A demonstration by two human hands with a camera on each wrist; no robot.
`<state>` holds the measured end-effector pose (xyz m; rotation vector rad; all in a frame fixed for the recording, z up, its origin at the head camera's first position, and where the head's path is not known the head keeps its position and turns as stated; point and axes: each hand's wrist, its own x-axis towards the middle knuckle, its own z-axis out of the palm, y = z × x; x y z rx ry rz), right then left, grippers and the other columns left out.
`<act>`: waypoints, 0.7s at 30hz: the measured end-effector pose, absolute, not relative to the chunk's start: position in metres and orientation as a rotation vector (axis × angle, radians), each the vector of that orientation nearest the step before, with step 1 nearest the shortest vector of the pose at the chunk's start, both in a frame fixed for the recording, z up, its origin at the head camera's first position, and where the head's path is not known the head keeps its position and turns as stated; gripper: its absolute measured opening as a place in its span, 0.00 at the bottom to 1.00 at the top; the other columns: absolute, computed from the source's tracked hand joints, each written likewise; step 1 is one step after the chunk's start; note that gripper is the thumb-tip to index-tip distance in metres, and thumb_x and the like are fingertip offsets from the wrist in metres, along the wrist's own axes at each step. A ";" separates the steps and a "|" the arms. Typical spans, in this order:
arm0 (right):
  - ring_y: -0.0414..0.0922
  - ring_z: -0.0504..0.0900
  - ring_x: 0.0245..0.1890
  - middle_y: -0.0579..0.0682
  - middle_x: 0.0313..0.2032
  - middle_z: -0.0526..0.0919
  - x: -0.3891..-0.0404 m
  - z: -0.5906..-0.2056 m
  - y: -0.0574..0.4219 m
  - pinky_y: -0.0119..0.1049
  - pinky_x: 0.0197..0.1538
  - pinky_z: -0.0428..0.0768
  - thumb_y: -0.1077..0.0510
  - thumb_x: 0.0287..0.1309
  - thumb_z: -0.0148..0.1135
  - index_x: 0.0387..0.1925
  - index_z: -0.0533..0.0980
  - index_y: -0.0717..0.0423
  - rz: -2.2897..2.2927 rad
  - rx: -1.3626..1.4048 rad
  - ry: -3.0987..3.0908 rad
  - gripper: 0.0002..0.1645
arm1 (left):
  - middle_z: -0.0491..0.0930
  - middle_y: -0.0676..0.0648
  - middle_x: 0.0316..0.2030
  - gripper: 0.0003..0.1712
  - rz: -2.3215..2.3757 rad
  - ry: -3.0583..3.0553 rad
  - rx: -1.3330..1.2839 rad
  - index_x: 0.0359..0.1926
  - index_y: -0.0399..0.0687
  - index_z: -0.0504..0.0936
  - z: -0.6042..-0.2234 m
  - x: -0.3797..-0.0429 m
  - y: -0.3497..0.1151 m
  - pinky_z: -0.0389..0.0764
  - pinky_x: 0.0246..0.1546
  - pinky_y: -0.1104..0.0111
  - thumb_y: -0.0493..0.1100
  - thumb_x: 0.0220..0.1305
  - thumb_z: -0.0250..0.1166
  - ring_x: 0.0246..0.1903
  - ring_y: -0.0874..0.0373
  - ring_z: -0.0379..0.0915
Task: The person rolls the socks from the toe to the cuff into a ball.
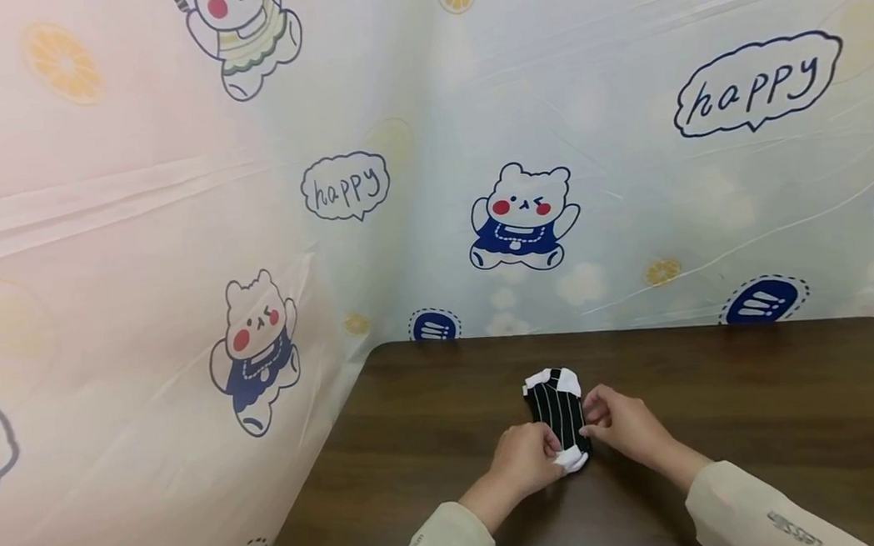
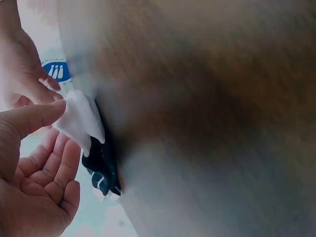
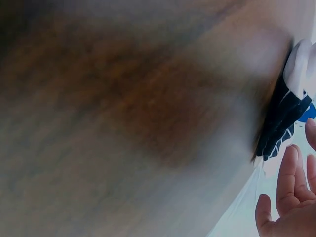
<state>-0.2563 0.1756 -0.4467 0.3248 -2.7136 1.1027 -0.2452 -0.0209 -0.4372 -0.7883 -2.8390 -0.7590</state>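
Observation:
A black sock point(image 1: 563, 407) with thin white stripes and white ends lies lengthwise on the brown table. My left hand point(image 1: 525, 461) pinches the white end nearest me; in the left wrist view its thumb lies on that white cloth point(image 2: 79, 118), which is lifted a little. At the sock's right edge is my right hand point(image 1: 626, 424), thumb and fingers loosely bent. The right wrist view shows the right hand's fingers point(image 3: 288, 173) apart from the sock point(image 3: 281, 121), with nothing visible between them. Whether a second sock lies underneath, I cannot tell.
The dark wooden table point(image 1: 431, 424) has rounded far corners. Behind it and along its left side hangs a pale curtain point(image 1: 615, 229) printed with bears, orange slices and the word "happy". Light sleeves point(image 1: 759, 508) cover both forearms.

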 end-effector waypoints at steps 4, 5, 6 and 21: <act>0.40 0.78 0.29 0.46 0.29 0.80 -0.251 -0.445 0.175 0.38 0.35 0.78 0.62 0.44 0.75 0.37 0.74 0.58 1.123 0.328 -2.716 0.19 | 0.71 0.62 0.17 0.14 -0.688 -2.836 -0.820 0.24 0.52 0.79 -0.439 -0.244 -0.019 0.66 0.25 0.75 0.42 0.39 0.79 0.19 0.69 0.64; 0.40 0.78 0.29 0.46 0.29 0.80 -0.250 -0.445 0.175 0.38 0.36 0.78 0.62 0.44 0.75 0.37 0.74 0.57 1.126 0.326 -2.716 0.19 | 0.71 0.62 0.17 0.14 -0.667 -2.837 -0.825 0.24 0.52 0.79 -0.440 -0.244 -0.018 0.66 0.26 0.75 0.42 0.39 0.79 0.19 0.69 0.64; 0.40 0.78 0.29 0.46 0.29 0.80 -0.249 -0.445 0.175 0.38 0.35 0.78 0.62 0.44 0.75 0.37 0.74 0.57 1.126 0.325 -2.716 0.19 | 0.71 0.62 0.17 0.14 -0.650 -2.837 -0.832 0.24 0.52 0.80 -0.440 -0.244 -0.018 0.66 0.26 0.74 0.42 0.39 0.79 0.19 0.69 0.64; 0.38 0.79 0.28 0.43 0.29 0.81 -0.229 -0.446 0.180 0.33 0.33 0.77 0.60 0.45 0.75 0.36 0.74 0.55 1.138 0.451 -2.656 0.18 | 0.73 0.62 0.19 0.14 -0.486 -2.844 -0.826 0.23 0.55 0.80 -0.453 -0.246 -0.012 0.68 0.28 0.71 0.38 0.34 0.76 0.21 0.64 0.70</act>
